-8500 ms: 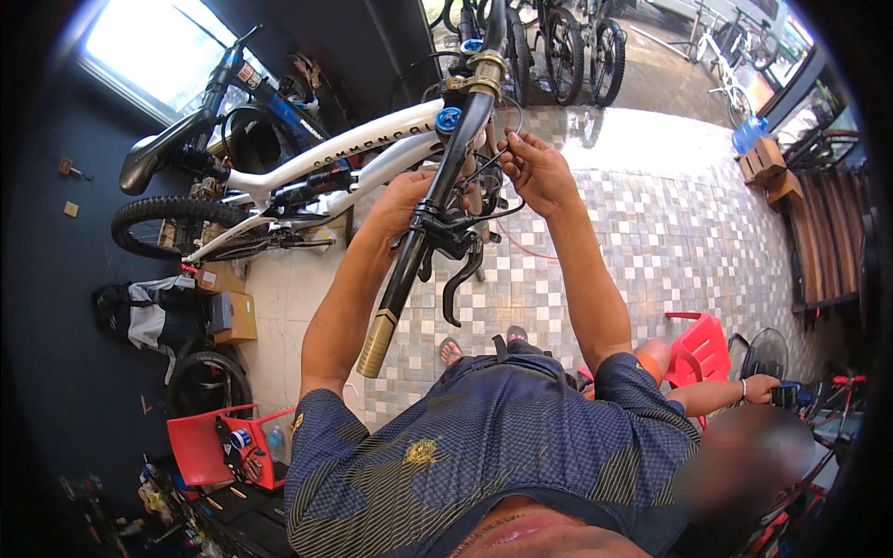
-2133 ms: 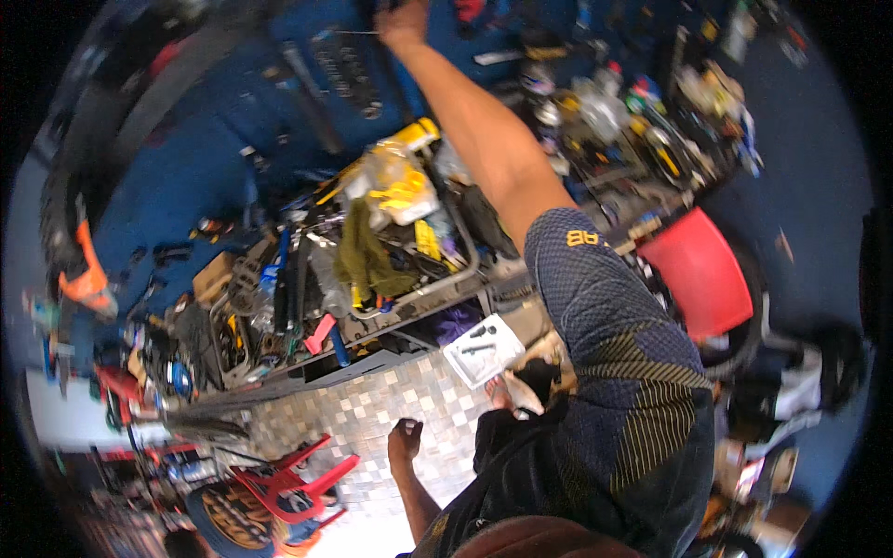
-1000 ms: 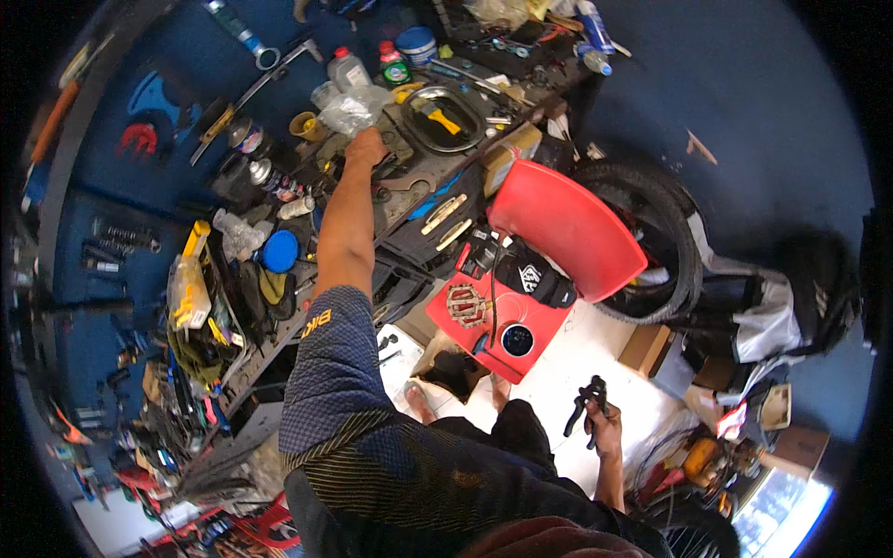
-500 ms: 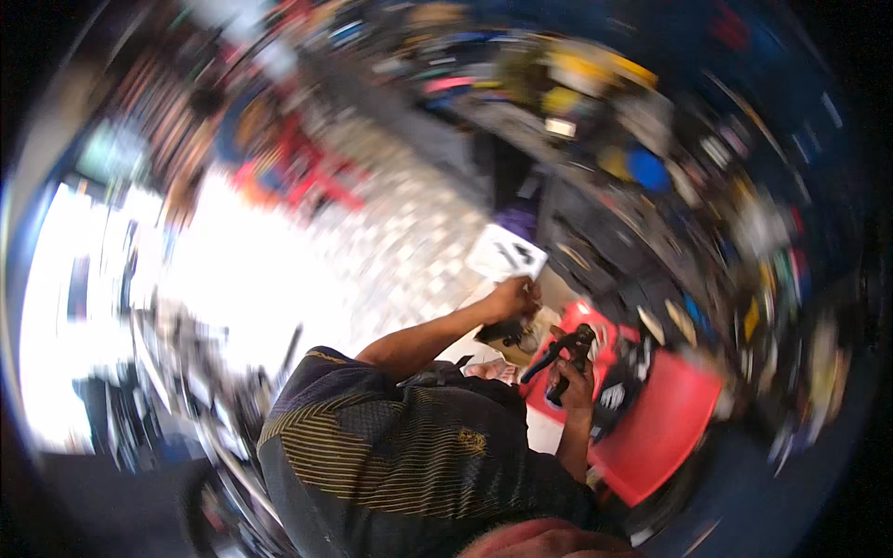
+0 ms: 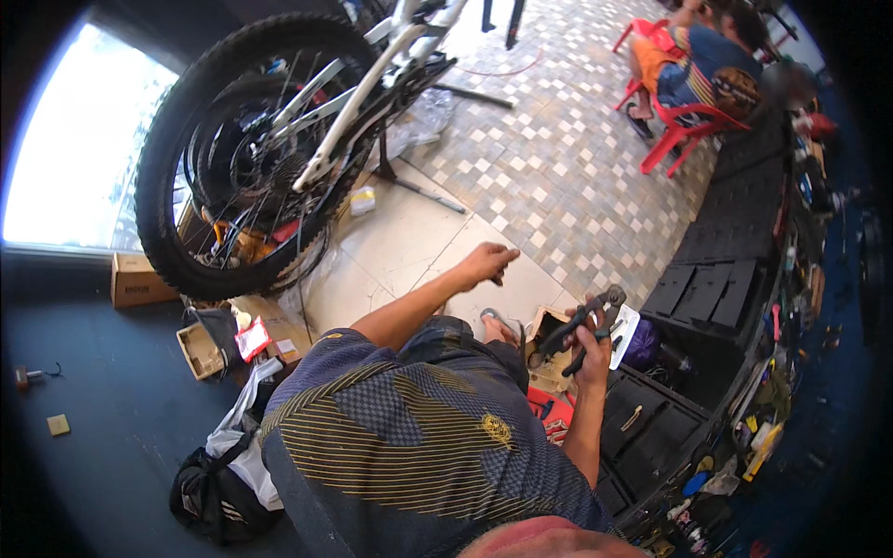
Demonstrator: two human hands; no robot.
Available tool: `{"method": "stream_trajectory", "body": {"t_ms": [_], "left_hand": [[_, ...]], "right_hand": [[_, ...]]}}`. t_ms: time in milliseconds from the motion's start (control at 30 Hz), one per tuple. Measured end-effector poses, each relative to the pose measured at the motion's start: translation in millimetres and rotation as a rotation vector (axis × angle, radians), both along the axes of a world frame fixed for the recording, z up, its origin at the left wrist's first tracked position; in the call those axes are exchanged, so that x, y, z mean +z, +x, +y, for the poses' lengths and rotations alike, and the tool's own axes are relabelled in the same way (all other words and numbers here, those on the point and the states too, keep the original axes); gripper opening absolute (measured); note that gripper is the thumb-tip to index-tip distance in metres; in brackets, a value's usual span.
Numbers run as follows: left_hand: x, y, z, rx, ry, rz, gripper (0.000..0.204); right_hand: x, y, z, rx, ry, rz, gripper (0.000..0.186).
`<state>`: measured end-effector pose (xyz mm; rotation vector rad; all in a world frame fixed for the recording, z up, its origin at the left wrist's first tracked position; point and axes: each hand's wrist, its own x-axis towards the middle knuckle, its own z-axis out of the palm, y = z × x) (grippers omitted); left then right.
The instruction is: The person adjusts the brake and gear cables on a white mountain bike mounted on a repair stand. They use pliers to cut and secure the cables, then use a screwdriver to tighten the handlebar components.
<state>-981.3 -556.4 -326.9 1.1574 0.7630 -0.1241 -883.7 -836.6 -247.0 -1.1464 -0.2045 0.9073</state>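
My right hand (image 5: 591, 353) grips black-handled pliers or cutters (image 5: 606, 309) with metal jaws, held up above a white tray and a brown box (image 5: 551, 367). My left hand (image 5: 486, 265) is out over the pale floor tiles with curled fingers; what they hold, if anything, is too small to make out. Ahead to the left stands a white bicycle frame (image 5: 327, 139) with its black knobby rear wheel (image 5: 158, 167), apart from both hands.
At upper right a person (image 5: 702, 65) sits on a red chair (image 5: 679, 139). A long black bench (image 5: 698, 298) cluttered with tools runs along the right. Cardboard boxes (image 5: 138, 279) and a black bag (image 5: 214, 493) lie along the left wall. Red plastic (image 5: 549, 409) shows beside me.
Earlier both hands were at the handlebar, then my left reached over the bench. I have turned back toward the bicycle; my left hand has left the bench, my right still carries the tool.
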Motion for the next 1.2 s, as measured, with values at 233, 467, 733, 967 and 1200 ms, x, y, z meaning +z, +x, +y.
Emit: {"method": "stream_trajectory", "body": {"t_ms": [233, 467, 733, 967, 1200], "left_hand": [[66.7, -88.2, -13.8, -0.109, -0.021, -0.252, 0.047], [96.6, -153.3, 20.7, -0.016, 0.939, -0.088, 0.049], [115.2, -176.6, 1.8, 0.242, 0.550, 0.009, 0.039], [131.0, -192.8, 6.7, 0.013, 0.919, -0.168, 0.030], [153.6, -158.3, -27.3, -0.045, 0.874, -0.169, 0.030]], "right_hand": [[20.6, -68.4, 118.5, -0.154, 0.213, 0.101, 0.058], [29.6, -129.7, 192.4, -0.023, 0.148, 0.219, 0.059], [35.6, -140.4, 196.3, 0.249, 0.002, 0.159, 0.060], [55.9, -81.8, 149.6, 0.909, -0.016, 0.112, 0.067], [75.0, -68.4, 151.5, 0.951, 0.460, 0.248, 0.118]]}}
